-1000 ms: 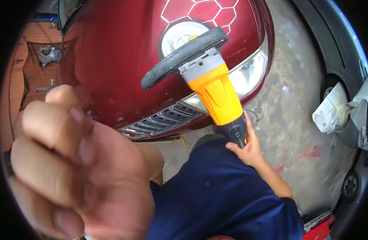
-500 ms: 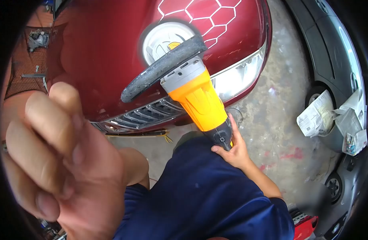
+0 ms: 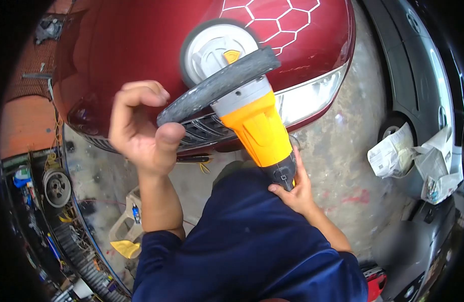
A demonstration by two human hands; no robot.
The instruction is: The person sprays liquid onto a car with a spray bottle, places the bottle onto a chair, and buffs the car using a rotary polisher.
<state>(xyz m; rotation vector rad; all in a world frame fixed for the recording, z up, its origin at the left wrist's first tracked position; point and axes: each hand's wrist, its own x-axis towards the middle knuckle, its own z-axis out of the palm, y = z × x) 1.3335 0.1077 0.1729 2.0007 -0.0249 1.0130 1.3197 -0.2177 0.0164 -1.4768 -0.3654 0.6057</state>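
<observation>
An orange-and-black polisher (image 3: 259,128) points up the view, its round white-and-grey head (image 3: 204,50) in front of a red car's hood (image 3: 136,45). My right hand (image 3: 296,191) is wrapped around the black rear end of its body. A dark, padded bow-shaped handle (image 3: 222,85) crosses the polisher's front. Beside the left end of that handle is my left hand (image 3: 141,128), its fingers curved and thumb apart, with nothing in it.
White hexagon lines (image 3: 277,20) mark the hood, above the headlight (image 3: 315,93). A grey car (image 3: 418,65) stands at right with newspaper (image 3: 393,151) on it. Lower left are a stool (image 3: 122,226), a yellow cloth (image 3: 126,248) and a cluttered workbench (image 3: 65,236).
My left hand has moved from close to the camera, up and right to the handle's left end. My right hand keeps its grip on the polisher. The view has shifted slightly.
</observation>
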